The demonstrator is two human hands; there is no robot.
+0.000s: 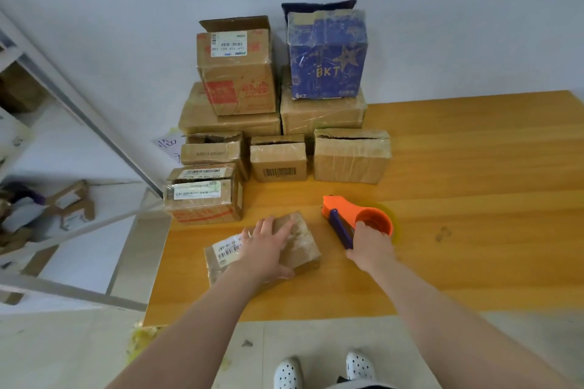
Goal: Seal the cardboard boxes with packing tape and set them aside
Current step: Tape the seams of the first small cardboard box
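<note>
Box [305, 243] lies on the near left part of the table [474, 167], pinned under my left hand [268, 246]. Its long axis runs from near-left to far-right, so the far end points roughly toward the dispenser [344, 208]. My left hand lies flat on the top, fingers spread and nearly straight, pressing rather than gripping. My right hand [371, 246] is just right of the box, wrapped round the roll end of the orange dispenser, which rests on the wood with its nose aimed away from me and leftward. Box and dispenser are near but apart, with bare table between them.

I judge the right hand, being the nearer, must carry the dispenser left across that gap and run tape along the long axis. The top looks glossy in places; whether its seam is closed I cannot tell.

Smooth yellow wood should let the box slide if I ease off. A stack [237, 73] of boxes stands at the back left against the pale wall [442, 9], with a metal shelf [94, 123] further left.
</note>
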